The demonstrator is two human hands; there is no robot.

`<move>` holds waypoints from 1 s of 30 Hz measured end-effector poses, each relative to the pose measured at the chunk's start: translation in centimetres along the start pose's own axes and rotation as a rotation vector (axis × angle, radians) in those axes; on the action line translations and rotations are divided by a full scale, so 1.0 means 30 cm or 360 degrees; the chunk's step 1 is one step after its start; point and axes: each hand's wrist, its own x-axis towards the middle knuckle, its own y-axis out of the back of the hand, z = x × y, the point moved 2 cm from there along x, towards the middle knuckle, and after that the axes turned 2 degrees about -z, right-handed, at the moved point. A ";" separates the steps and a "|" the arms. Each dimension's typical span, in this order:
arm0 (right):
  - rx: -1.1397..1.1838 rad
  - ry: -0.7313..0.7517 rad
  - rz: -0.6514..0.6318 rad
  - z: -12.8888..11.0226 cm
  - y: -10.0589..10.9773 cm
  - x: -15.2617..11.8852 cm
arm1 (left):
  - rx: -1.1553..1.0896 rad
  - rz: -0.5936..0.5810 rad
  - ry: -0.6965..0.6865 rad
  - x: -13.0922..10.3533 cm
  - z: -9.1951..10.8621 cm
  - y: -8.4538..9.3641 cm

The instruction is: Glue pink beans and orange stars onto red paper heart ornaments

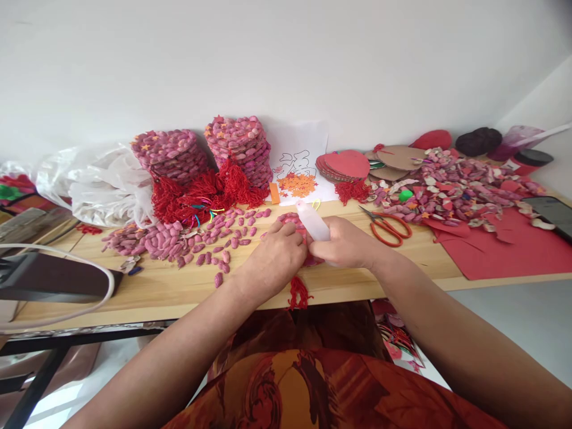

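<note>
My right hand grips a white glue bottle, nozzle angled up. My left hand pins the red shell-covered piece flat on the table, steadying it.

Soft, even daylight is filling my view; the wall is glowing pale, shadows are staying faint, and the edges are bending and blurring slightly.

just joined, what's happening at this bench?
A person is working on a red piece covered in pink shells at the table edge. The right hand holds a white squeeze bottle, nozzle toward the piece; the left hand presses on the piece. Loose pink shells lie to the left, finished stacks behind, scissors to the right.
</note>
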 end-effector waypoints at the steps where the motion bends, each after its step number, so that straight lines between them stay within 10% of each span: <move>1: 0.0000 -0.0004 0.0001 0.000 0.000 0.001 | 0.0001 0.0001 0.0002 0.000 -0.001 0.000; 30: 0.0001 -0.0119 -0.0024 0.018 -0.002 0.007 | -0.0736 0.0149 0.0310 -0.170 -0.052 0.009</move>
